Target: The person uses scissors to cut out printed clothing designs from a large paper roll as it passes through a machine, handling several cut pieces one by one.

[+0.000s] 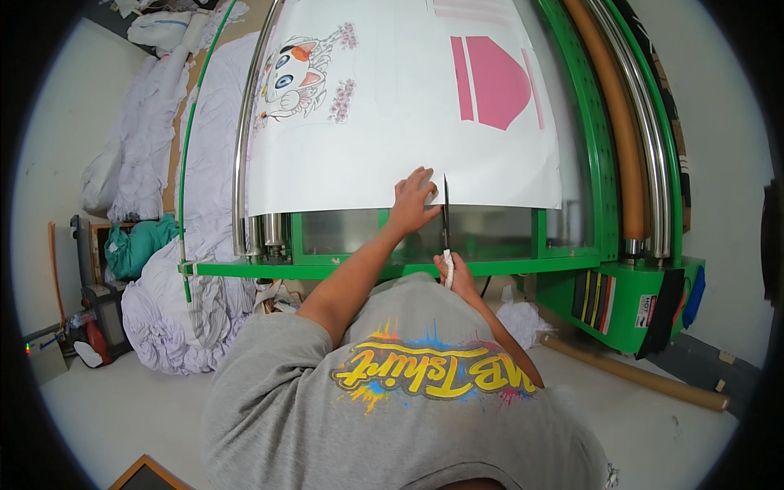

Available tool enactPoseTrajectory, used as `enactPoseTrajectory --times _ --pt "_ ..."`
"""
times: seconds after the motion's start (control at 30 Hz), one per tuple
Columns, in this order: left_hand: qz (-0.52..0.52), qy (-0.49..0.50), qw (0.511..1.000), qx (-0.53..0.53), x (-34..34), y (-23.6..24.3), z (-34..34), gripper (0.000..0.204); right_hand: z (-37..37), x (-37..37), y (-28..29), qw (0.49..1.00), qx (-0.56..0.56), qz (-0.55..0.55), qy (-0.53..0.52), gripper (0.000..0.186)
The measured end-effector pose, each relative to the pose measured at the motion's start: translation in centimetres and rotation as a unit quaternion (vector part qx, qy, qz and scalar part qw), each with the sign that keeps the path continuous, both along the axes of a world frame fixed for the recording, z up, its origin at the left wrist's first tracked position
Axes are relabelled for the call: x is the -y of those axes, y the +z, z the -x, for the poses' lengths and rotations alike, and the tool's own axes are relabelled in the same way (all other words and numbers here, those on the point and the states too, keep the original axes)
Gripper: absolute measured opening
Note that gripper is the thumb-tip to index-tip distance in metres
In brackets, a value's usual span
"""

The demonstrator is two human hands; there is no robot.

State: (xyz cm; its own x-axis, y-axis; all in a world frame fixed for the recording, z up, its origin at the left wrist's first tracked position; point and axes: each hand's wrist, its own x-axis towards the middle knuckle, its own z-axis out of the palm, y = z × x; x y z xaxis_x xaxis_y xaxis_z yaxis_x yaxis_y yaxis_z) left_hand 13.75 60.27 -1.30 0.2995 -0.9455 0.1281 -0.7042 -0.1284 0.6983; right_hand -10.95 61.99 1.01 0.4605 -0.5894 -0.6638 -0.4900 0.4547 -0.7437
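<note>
A wide white paper sheet (392, 151) lies on a green-framed machine (392, 268), bearing a printed cat with flowers (296, 80) on the left and pink shapes (496, 82) on the right. My left hand (413, 198) rests near the sheet's front edge with its fingers apart. Just right of it, a long dark blade tool (445, 212), possibly scissors, points away from me over that edge. My right hand (459, 276) grips its white-wrapped handle below the sheet.
Piled white fabric (178, 318) lies along the left, with a green bundle (137, 245) beside it. Metal and orange rollers (621, 131) run along the machine's right side. A cardboard tube (633, 371) lies on the floor at lower right.
</note>
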Motion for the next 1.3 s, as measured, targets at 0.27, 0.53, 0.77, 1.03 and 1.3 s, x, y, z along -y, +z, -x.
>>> enactPoseTrajectory --times 0.27,0.53,0.77,1.03,1.3 --pt "0.003 0.007 1.0 0.006 0.4 0.3 0.3 0.034 -0.2 0.7 -0.1 1.0 -0.001 -0.004 0.001 0.051" --pt "0.019 0.02 1.0 -0.012 0.9 -1.0 0.6 0.013 -0.6 1.1 0.8 0.999 0.002 0.043 0.024 0.046" --pt "0.014 0.045 0.987 -0.151 1.1 0.3 -0.1 0.012 -4.5 5.9 1.1 0.999 0.034 0.014 0.0 0.049" --pt "0.044 0.037 0.93 -0.364 0.8 2.1 -2.4 0.014 -10.6 13.4 1.9 0.999 0.022 0.014 0.021 0.056" --pt "0.033 0.04 0.864 -0.5 0.6 1.7 -4.6 0.006 -16.9 21.6 0.3 0.998 0.025 0.044 0.037 0.055"
